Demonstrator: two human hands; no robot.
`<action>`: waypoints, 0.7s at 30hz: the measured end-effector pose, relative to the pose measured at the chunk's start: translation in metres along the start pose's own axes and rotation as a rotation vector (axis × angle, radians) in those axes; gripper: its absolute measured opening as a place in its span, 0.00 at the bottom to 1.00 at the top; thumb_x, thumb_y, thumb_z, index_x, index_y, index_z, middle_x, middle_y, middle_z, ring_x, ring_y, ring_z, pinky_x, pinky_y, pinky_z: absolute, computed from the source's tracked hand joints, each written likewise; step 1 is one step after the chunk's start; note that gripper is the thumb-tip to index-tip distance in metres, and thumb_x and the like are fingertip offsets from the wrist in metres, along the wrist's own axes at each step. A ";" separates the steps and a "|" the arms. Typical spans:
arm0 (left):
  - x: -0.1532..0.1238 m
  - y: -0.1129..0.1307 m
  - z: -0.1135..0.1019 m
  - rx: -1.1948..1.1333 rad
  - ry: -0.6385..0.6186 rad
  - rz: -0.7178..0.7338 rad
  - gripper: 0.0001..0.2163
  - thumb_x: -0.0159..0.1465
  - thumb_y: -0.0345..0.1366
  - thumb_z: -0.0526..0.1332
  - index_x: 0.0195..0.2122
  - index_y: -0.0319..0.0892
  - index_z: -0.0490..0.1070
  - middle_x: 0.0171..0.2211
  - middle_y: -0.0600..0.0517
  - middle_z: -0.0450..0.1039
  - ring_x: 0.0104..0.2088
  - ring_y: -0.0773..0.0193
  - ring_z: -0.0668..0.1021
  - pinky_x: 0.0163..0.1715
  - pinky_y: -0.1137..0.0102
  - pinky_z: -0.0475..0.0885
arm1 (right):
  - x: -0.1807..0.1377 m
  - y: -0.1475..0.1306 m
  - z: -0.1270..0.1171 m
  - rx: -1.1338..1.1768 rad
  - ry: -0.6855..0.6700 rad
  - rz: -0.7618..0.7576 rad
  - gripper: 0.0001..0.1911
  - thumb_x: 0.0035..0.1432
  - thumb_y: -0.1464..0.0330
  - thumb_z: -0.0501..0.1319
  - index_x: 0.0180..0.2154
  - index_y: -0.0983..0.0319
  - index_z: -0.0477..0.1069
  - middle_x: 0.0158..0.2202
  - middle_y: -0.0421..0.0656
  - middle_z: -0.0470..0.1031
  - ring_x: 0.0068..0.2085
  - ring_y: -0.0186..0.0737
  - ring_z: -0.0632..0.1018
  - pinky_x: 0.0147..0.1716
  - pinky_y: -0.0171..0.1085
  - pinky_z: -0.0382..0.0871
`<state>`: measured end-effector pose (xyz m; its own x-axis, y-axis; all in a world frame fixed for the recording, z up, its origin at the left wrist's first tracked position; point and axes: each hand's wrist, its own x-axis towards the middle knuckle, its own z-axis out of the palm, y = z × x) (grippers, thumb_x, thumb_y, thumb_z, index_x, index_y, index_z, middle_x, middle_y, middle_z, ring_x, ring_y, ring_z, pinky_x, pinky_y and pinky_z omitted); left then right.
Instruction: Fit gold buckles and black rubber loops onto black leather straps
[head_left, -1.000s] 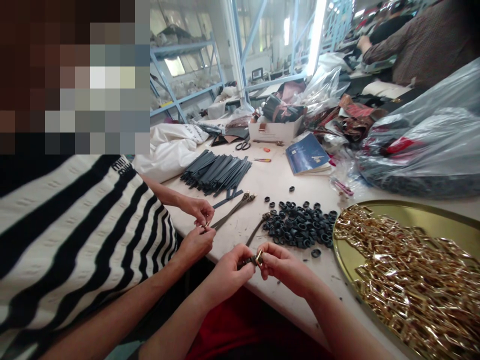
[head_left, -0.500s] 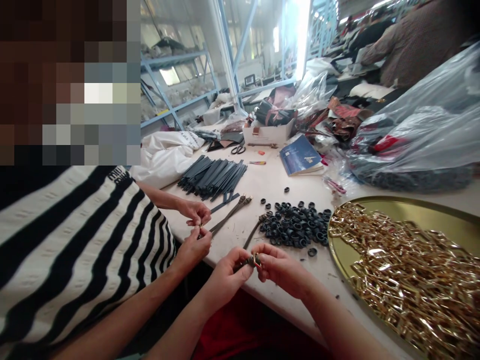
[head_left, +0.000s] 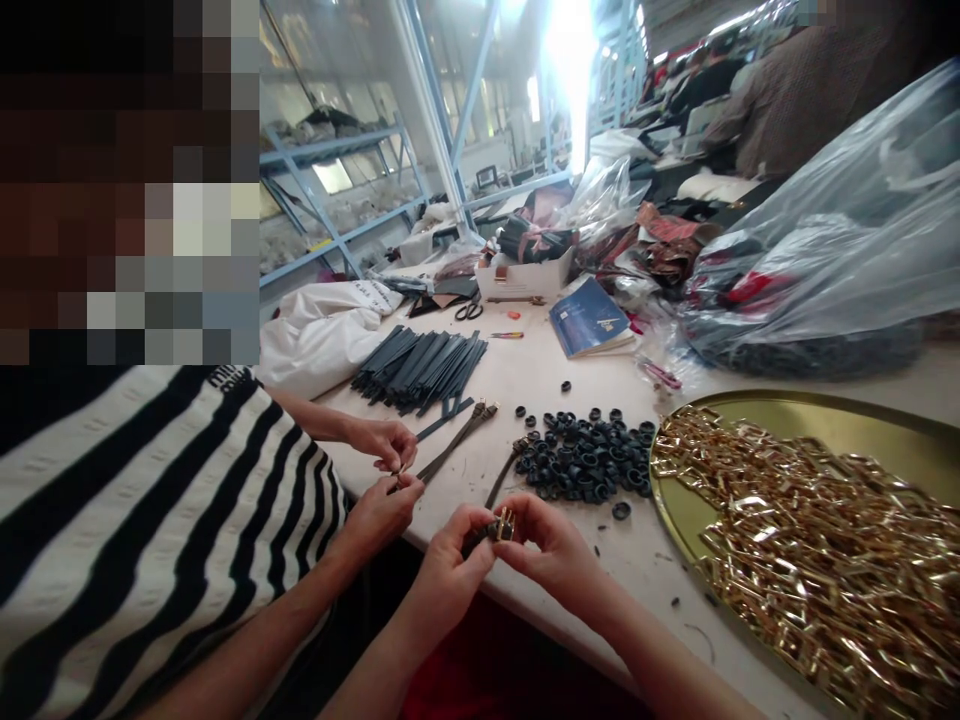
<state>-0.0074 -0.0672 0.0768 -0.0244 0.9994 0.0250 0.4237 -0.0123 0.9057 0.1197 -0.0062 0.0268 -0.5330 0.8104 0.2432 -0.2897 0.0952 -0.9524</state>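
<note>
My left hand (head_left: 454, 560) and my right hand (head_left: 551, 545) meet at the table's near edge. Together they pinch a small gold buckle (head_left: 504, 524) fitted on the end of a dark strap (head_left: 501, 478). The strap runs away from my fingers toward a pile of black loops (head_left: 589, 455). A round gold tray (head_left: 825, 415) heaped with gold buckles (head_left: 817, 545) lies to my right. To my left a co-worker in a striped top works another strap with both hands (head_left: 386, 470).
A stack of dark straps (head_left: 420, 365) lies further back on the white table (head_left: 525, 365). A blue booklet (head_left: 592, 320), scissors (head_left: 469, 311), a white box (head_left: 525, 280) and large plastic bags (head_left: 825, 270) crowd the far side.
My hands have stayed together on the buckle and turned it a little. The view has tilted up slightly. The co-worker's hands keep working their strap.
</note>
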 end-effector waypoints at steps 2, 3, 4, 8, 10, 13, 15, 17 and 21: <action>0.001 0.000 0.000 -0.007 0.004 0.000 0.04 0.59 0.33 0.54 0.34 0.41 0.64 0.32 0.53 0.67 0.36 0.64 0.69 0.37 0.70 0.63 | 0.000 0.001 0.001 -0.062 0.031 -0.015 0.10 0.45 0.71 0.61 0.33 0.61 0.65 0.25 0.36 0.66 0.26 0.31 0.66 0.26 0.33 0.60; 0.002 0.001 0.000 -0.016 0.004 -0.001 0.04 0.59 0.33 0.54 0.34 0.41 0.64 0.31 0.53 0.66 0.36 0.64 0.69 0.37 0.70 0.62 | 0.000 0.001 0.001 -0.089 0.045 -0.018 0.10 0.45 0.71 0.61 0.34 0.61 0.65 0.25 0.36 0.66 0.26 0.31 0.66 0.26 0.33 0.61; 0.002 0.001 0.000 -0.031 0.004 -0.008 0.03 0.59 0.32 0.54 0.34 0.41 0.64 0.31 0.54 0.66 0.35 0.65 0.69 0.37 0.71 0.62 | -0.001 0.001 0.001 -0.111 0.058 -0.020 0.11 0.45 0.71 0.61 0.34 0.61 0.66 0.25 0.36 0.66 0.26 0.31 0.66 0.26 0.33 0.61; 0.003 0.003 0.003 -0.133 -0.002 -0.097 0.03 0.58 0.34 0.55 0.33 0.41 0.64 0.27 0.57 0.63 0.27 0.71 0.65 0.28 0.75 0.60 | -0.001 -0.001 0.001 -0.148 0.076 -0.031 0.10 0.45 0.72 0.60 0.34 0.61 0.66 0.25 0.36 0.66 0.25 0.30 0.67 0.26 0.32 0.61; 0.003 0.004 0.005 -0.213 -0.005 -0.160 0.05 0.57 0.36 0.56 0.32 0.41 0.63 0.24 0.58 0.60 0.21 0.74 0.60 0.21 0.76 0.56 | -0.002 -0.003 0.000 -0.154 0.073 -0.034 0.09 0.46 0.72 0.60 0.34 0.61 0.66 0.24 0.35 0.66 0.25 0.30 0.66 0.25 0.32 0.61; 0.003 0.004 0.008 -0.339 -0.021 -0.228 0.06 0.57 0.37 0.57 0.31 0.41 0.61 0.22 0.60 0.58 0.18 0.75 0.57 0.18 0.76 0.51 | -0.001 -0.003 -0.001 -0.139 0.085 -0.016 0.10 0.45 0.71 0.61 0.33 0.61 0.65 0.24 0.35 0.66 0.25 0.30 0.66 0.26 0.32 0.60; 0.003 0.005 0.009 -0.374 -0.025 -0.251 0.07 0.57 0.38 0.57 0.30 0.41 0.61 0.21 0.60 0.58 0.17 0.76 0.57 0.17 0.76 0.50 | -0.001 -0.001 -0.001 -0.067 0.093 0.021 0.10 0.45 0.70 0.62 0.32 0.61 0.65 0.24 0.35 0.65 0.25 0.31 0.66 0.26 0.33 0.60; 0.002 0.005 0.011 -0.375 -0.021 -0.268 0.07 0.57 0.38 0.57 0.29 0.40 0.61 0.20 0.61 0.57 0.16 0.77 0.58 0.17 0.76 0.49 | 0.001 0.002 -0.001 0.063 0.083 0.068 0.11 0.44 0.68 0.64 0.29 0.60 0.63 0.23 0.35 0.64 0.25 0.31 0.66 0.25 0.33 0.59; 0.003 0.006 0.014 -0.373 -0.004 -0.291 0.09 0.57 0.40 0.57 0.29 0.40 0.60 0.21 0.60 0.60 0.15 0.77 0.58 0.17 0.76 0.49 | 0.004 -0.001 -0.003 0.300 -0.003 0.147 0.14 0.43 0.64 0.66 0.27 0.60 0.60 0.23 0.35 0.65 0.25 0.32 0.66 0.26 0.34 0.58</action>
<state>0.0077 -0.0639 0.0766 -0.0906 0.9632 -0.2532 0.0459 0.2581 0.9650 0.1202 -0.0019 0.0278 -0.5886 0.8011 0.1086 -0.4309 -0.1972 -0.8806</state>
